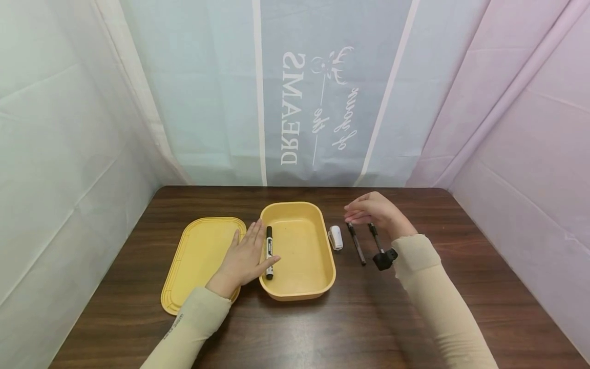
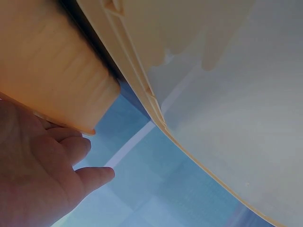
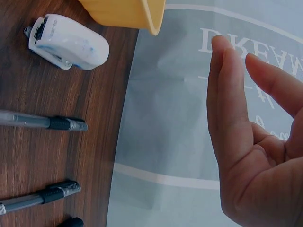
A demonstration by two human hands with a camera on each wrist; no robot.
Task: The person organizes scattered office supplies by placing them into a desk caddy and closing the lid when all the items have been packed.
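Yellow box between flat left hand, pens.

Black marker lying inside yellow box

A dark brown wood-grain bench fills the lower part of the head view. Draped plastic sheeting closes it in on three sides: a pale white sheet on the left, a light blue backdrop with white stripes and mirrored white lettering at the back, a pink sheet on the right. The light is soft and even
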